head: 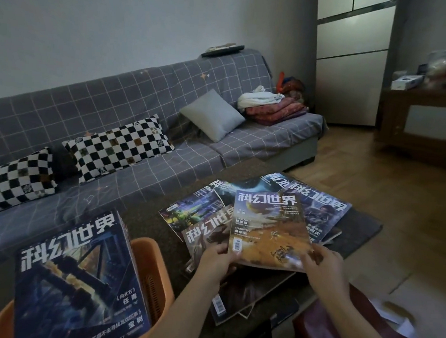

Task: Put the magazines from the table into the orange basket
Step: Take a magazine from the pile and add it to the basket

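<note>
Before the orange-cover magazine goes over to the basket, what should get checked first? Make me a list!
1. Left hand grips the orange-cover magazine: ok.
2. Right hand holds its other corner: ok.
3. Magazine lifted off the pile: cannot tell.
4. Orange basket within reach, beside the left arm: ok.
5. Room left in the basket next to the blue-cover magazine: cannot tell.
6. More magazines left on the table: ok, several.

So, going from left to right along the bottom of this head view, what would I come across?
Orange basket with blue magazines standing in it → left hand → orange-covered magazine, which both hands grip by its near corners → right hand → reddish bag by the table edge.
</note>
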`<action>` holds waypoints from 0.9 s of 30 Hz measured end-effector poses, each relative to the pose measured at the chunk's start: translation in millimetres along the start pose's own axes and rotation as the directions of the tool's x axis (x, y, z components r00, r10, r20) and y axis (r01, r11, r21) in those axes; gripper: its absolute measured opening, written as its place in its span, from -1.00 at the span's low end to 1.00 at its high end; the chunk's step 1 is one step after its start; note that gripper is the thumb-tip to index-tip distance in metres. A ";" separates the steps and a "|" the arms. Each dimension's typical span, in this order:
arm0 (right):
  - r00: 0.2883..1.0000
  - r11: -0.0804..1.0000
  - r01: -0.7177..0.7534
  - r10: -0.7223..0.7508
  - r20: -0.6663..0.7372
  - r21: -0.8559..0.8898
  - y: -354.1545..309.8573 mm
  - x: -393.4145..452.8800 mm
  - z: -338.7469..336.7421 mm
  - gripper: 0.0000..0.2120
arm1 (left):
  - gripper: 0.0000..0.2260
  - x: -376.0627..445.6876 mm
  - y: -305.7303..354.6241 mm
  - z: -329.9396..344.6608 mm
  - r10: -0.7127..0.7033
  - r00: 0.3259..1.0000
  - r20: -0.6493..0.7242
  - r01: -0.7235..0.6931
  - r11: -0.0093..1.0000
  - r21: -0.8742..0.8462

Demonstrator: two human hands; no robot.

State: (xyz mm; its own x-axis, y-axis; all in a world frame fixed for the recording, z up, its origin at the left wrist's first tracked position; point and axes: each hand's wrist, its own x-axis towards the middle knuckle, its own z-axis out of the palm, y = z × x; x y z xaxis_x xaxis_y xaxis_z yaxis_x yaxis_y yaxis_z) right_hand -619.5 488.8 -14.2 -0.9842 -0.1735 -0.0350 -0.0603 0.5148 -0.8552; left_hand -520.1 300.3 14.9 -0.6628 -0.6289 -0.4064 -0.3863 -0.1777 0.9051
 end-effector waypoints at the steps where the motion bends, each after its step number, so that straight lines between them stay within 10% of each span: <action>1: 1.000 0.999 -0.020 0.020 0.004 0.032 1.6 -2.3 -1.4 -0.55 | -0.88 -5.1 -1.8 -3.3 -0.034 0.999 0.040 0.035 0.999 -0.033; 10: 0.960 0.901 -0.249 0.182 0.214 0.354 7.4 -36.4 -2.6 -0.62 | -0.93 -41.6 -7.3 -18.2 0.004 0.993 0.121 0.019 0.982 -0.190; 27: 0.856 0.712 -0.153 -0.252 0.452 0.686 -85.9 -120.1 19.1 -0.74 | -0.82 -137.6 -12.3 -134.0 0.267 0.946 -0.183 -0.314 0.892 -0.325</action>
State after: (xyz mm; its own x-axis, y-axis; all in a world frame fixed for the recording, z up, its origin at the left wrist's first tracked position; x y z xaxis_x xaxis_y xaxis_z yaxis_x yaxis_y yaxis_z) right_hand -492.9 449.4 53.5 -0.7517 -0.6577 -0.0480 0.2214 -0.1831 -0.9579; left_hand -338.2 287.6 76.4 -0.6132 -0.7807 -0.1201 0.0722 -0.2068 0.9757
